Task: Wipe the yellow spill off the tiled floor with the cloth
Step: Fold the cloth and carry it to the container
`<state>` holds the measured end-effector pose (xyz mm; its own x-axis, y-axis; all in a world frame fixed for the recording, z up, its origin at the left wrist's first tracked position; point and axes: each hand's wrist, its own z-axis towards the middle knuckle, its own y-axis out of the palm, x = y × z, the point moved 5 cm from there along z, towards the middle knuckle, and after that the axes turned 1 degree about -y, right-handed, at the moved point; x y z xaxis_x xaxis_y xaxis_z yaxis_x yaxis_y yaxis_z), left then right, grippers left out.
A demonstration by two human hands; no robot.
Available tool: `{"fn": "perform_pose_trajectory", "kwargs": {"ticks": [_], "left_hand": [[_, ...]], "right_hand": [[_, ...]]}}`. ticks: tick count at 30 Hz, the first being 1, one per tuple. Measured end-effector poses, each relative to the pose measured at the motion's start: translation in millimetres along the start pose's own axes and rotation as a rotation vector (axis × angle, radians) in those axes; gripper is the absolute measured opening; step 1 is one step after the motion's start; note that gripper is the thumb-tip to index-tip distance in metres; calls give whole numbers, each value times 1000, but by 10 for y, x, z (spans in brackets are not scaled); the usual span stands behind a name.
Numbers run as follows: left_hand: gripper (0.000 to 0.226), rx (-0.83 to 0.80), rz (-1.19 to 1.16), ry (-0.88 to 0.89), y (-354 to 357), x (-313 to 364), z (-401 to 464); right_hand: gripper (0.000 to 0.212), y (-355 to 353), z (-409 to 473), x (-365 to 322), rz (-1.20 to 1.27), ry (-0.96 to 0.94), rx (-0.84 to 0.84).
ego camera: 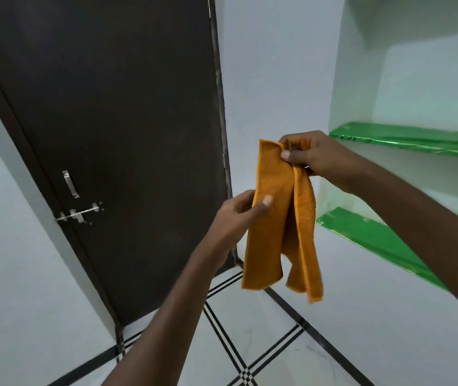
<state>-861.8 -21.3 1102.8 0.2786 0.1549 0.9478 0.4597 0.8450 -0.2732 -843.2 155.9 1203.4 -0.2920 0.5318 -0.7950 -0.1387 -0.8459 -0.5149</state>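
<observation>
Cloth (278, 218) orange, soft, light, limp; hangs in folds below right hand (314, 157) pinching top edge. Left hand (239, 215) pinches side hem lower down. Bunched mid-panel likely the better hold for wiping; spill unseen

I find no writing, label, brand, number or sign that I can read anywhere in my view.
</observation>
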Motion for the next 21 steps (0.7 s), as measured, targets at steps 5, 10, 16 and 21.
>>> {"fn": "perform_pose_trajectory", "kwargs": {"ticks": [5, 10, 16, 21], "left_hand": [[35, 120, 19, 19, 173, 552, 83], [33, 201, 72, -44, 321, 970, 186], [40, 254, 86, -180, 577, 1180, 259], [41, 461, -3, -217, 551, 1428, 161]], "right_hand": [[27, -422, -56, 78, 153, 52, 86], [66, -303, -458, 1129, 520, 492, 40], [87, 236, -1038, 1932, 775, 640, -256], [60, 315, -1266, 1988, 1046, 570, -330]]}}
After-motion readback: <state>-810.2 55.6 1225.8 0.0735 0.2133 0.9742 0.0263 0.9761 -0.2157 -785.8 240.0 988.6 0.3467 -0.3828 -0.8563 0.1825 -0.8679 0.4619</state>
